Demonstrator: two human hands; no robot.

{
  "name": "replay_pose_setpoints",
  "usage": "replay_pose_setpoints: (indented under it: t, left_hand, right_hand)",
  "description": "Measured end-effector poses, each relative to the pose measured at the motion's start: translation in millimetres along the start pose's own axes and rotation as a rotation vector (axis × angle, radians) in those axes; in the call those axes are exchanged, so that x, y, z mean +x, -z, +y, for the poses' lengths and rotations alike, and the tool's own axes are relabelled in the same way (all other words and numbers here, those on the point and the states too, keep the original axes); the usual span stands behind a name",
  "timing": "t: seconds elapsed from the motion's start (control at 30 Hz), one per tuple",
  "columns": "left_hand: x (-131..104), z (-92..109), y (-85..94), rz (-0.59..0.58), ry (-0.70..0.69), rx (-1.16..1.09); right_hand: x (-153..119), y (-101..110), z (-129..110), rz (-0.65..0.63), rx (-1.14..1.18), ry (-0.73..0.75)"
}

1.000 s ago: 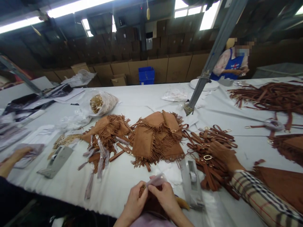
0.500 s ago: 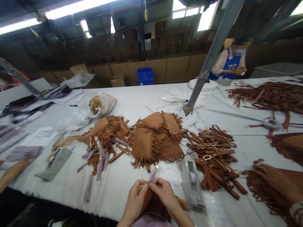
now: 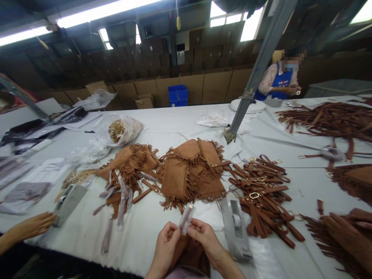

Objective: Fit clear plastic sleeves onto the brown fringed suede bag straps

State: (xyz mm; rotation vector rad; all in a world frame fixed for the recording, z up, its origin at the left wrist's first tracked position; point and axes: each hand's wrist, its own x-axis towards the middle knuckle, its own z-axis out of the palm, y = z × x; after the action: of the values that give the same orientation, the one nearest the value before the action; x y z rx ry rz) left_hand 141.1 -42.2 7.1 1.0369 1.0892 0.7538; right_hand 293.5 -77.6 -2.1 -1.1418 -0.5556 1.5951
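Between my two hands a plastic-wrapped strap end (image 3: pixel 185 220) points up, with a small bright, metal-looking tip. My left hand (image 3: pixel 166 243) pinches its lower left side. My right hand (image 3: pixel 205 239) pinches it from the right, thumb and forefinger closed near its lower end. Below my fingers hangs brown suede-like material (image 3: pixel 190 254), partly hidden by my hands. Just beyond lies a pile of brown fringed bags (image 3: pixel 176 174). Right of my right hand stands a grey tape dispenser (image 3: pixel 236 232).
Brown straps with gold buckles (image 3: pixel 261 193) lie to the right, with several plastic-wrapped straps (image 3: pixel 123 197) to the left. Co-workers' hands are at a left tape dispenser (image 3: pixel 68 203) and a right fringed bag (image 3: pixel 322 236). A metal post (image 3: pixel 252 85) rises from the table.
At the left, a co-worker's hand has moved right to the tape dispenser. The right co-worker's hands have shifted the fringed bag. My hands have barely moved; the strap end shows slightly more upright.
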Motion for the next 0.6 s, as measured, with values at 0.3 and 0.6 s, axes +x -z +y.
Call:
replay_pose_setpoints:
  t: [0.3, 0.6]
  left_hand:
    - [-3.9, 4.5, -4.7, -0.117, -0.002, 0.064]
    - [2.4, 4.2, -7.7, -0.027, 0.012, -0.037]
  right_hand:
    - [7.3, -3.1, -8.9, 0.068, -0.038, -0.009]
    - [8.9, -3.6, -5.0, 0.046, -0.035, 0.068]
